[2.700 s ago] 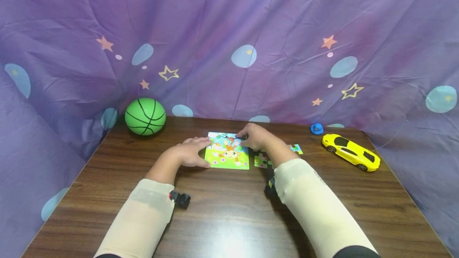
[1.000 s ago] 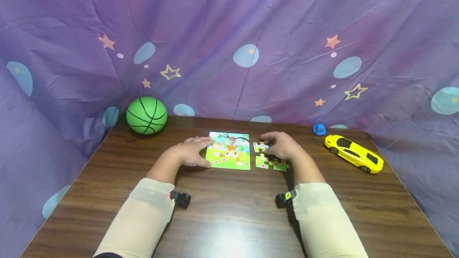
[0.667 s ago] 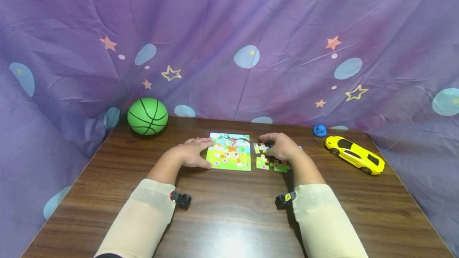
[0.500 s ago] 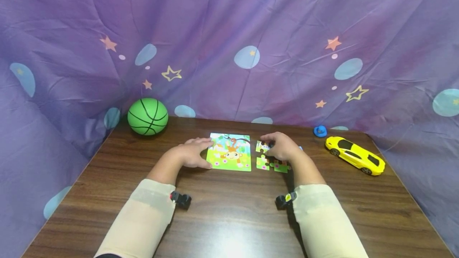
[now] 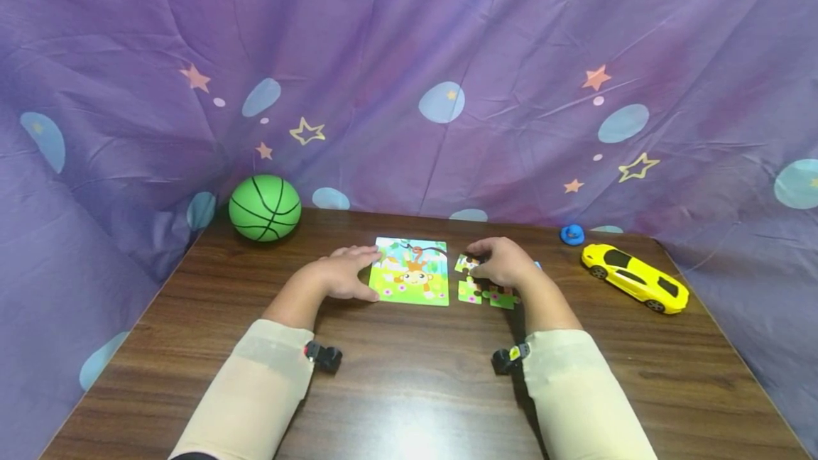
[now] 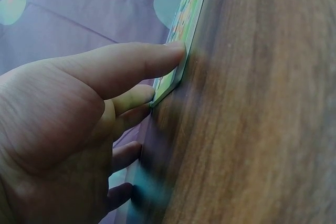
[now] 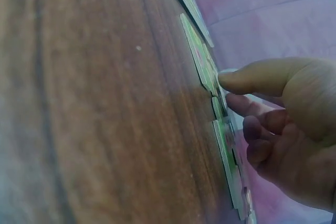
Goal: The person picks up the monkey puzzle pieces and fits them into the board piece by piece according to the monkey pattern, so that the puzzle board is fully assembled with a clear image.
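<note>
A square monkey picture board [image 5: 409,272] lies flat on the table. My left hand [image 5: 341,273] touches its left side, thumb at the near corner and fingers at the far left edge; in the left wrist view the thumb of the left hand [image 6: 68,114] rests on the board's edge [image 6: 191,30]. My right hand [image 5: 505,263] has thumb and fingertips on a small puzzle piece [image 5: 466,263] right of the board. Nearer me lie a green piece [image 5: 469,292] and another [image 5: 503,299]. In the right wrist view, the right hand [image 7: 294,114] partly hides the pieces.
A green ball [image 5: 265,208] stands at the back left of the wooden table [image 5: 409,375]. At the right are a small blue hat-shaped object [image 5: 572,235] and a yellow toy car [image 5: 634,279]. A purple patterned cloth [image 5: 358,55] hangs behind.
My right hand has moved from the board's upper right to the loose pieces on the right, and the piece under its fingertips has shifted slightly. The left hand has stayed at the board.
</note>
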{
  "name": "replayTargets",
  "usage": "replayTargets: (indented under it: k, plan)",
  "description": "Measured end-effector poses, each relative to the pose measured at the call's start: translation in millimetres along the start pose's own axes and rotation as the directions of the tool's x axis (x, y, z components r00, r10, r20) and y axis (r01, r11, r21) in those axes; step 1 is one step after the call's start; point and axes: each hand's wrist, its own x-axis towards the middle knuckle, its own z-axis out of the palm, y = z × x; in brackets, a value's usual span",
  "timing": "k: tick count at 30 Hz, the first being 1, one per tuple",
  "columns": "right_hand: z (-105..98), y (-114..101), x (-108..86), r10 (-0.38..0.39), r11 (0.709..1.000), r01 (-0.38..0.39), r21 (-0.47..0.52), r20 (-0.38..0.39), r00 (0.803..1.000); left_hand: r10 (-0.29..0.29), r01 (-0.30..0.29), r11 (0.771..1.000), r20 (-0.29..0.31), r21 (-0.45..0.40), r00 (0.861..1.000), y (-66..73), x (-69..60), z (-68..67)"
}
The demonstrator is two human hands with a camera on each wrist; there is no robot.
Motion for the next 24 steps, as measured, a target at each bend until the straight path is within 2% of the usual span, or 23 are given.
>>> replayTargets:
  k: [6, 18, 24]
  plan:
    - [0.0, -1.1, -0.2, -0.015, 1.0, 0.015, -0.01, -0.005, 1.0, 0.001, -0.001, 1.0, 0.0, 0.004, 1.0, 0.8, 0.0, -0.5]
    - [3.6, -1.9, -0.5, -0.06, 0.997, 0.063, 0.05, -0.059, 0.996, -0.014, 0.014, 1.0, -0.016, 0.005, 1.0, -0.8, 0.9, 1.4]
    - [1.6, -9.0, 0.1, -0.106, 0.977, 0.118, 0.178, -0.079, 0.991, -0.018, 0.017, 1.0, -0.015, -0.012, 1.0, 0.6, -1.0, -1.0]
